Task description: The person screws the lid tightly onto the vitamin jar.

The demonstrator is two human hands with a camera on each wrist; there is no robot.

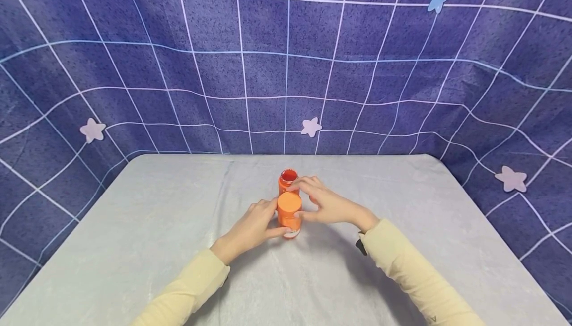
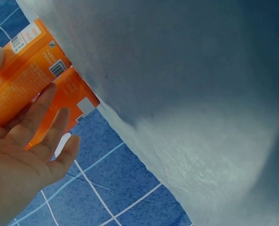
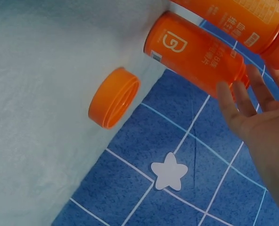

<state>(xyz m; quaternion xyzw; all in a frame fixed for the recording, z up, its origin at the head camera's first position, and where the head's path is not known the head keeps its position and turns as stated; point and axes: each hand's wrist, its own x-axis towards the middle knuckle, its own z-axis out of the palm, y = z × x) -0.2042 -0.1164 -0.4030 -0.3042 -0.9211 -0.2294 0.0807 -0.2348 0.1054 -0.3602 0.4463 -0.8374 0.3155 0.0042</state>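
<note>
My left hand point(image 1: 250, 227) grips the body of the nearer orange bottle point(image 2: 28, 73), its thumb low on the front and its fingers at the far left. This bottle stands upright with a lighter orange cap point(image 1: 289, 202) on it. Around the cap's right side is my right hand point(image 1: 330, 204), thumb at the near edge and fingers reaching behind, pinching it. Close behind stands a second orange bottle point(image 3: 196, 54), uncapped, its red-rimmed mouth showing in the head view. The right hand's outer fingers point(image 3: 226, 96) spread near that bottle's neck.
A loose orange cap point(image 3: 113, 99) lies on its side on the table beside the second bottle. The pale grey cloth point(image 1: 178, 202) covers the table. A blue gridded curtain point(image 1: 268, 73) with stars hangs at the back and sides.
</note>
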